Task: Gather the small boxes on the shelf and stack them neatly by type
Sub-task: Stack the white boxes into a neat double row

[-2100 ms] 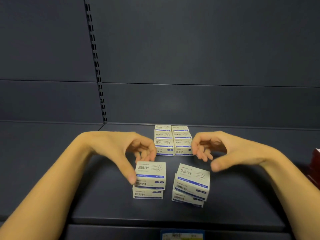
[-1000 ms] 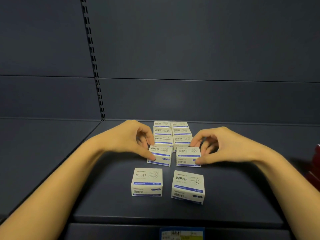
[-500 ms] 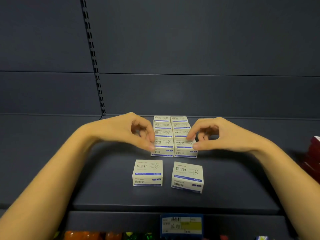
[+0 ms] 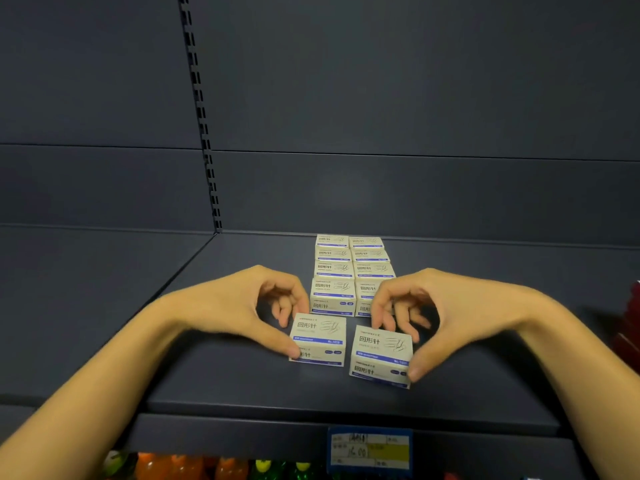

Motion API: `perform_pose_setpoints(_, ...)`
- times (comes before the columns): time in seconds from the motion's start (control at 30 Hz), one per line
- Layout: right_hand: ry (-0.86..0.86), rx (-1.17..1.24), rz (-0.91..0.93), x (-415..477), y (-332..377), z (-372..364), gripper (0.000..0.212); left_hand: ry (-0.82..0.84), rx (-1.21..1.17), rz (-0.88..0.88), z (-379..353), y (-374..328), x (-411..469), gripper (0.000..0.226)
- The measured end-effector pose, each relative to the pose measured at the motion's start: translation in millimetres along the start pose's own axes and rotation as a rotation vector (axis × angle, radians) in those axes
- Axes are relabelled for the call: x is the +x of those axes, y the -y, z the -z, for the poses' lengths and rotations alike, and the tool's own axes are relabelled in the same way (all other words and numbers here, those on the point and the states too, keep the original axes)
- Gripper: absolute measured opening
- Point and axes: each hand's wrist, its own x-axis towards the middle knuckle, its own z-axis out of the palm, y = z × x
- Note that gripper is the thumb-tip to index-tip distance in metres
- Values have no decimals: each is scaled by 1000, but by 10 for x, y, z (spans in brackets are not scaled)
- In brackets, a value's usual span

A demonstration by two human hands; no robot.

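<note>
Left hand [image 4: 242, 306] pinches the front-left box [image 4: 318, 336]; right hand [image 4: 446, 313] pinches the front-right box [image 4: 381, 355], partly hiding the rear block [image 4: 332, 268]. Boxes visible on the shelf [image 4: 242, 386]: eight behind, in two columns of four, and two in front.

Single head-worn view, wide-angle. Looks forward and slightly down onto the dark shelf [image 4: 225, 382], facing its back panel [image 4: 415, 98] square-on. Close range: both forearms [image 4: 104, 375] enter from the bottom corners; a price tag [image 4: 370, 450] sits at the bottom edge.
</note>
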Motion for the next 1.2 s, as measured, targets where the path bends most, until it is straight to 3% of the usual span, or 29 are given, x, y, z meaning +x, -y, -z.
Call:
perform_pose_setpoints(0.2, -70, -45, -28, -30, -27, 15, 31, -191, 42, -11, -59, 8, 30, 33)
perform_pose_setpoints(0.43, -206, -190, -38, -45, -112, 72, 32, -324, 134, -80, -132, -4, 65, 35)
perform_pose_setpoints(0.77, -329, -331, 16, -33, -125, 70, 25, -360, 176, -145, -157, 0, 89, 27)
perform_pose_setpoints(0.93, -313, -360, 16, 3, -149, 44, 25, -387, 241, -133, -171, 34, 99, 31)
perform_pose_setpoints(1.03, -346, -329, 26, 29, -190, 39, 39, -414, 319, -120, -180, 57, 130, 50)
perform_pose_setpoints(1.2, -260, -283, -144, 96, -294, 14, 107, -294, 314, 47, -227, 116, 280, 101)
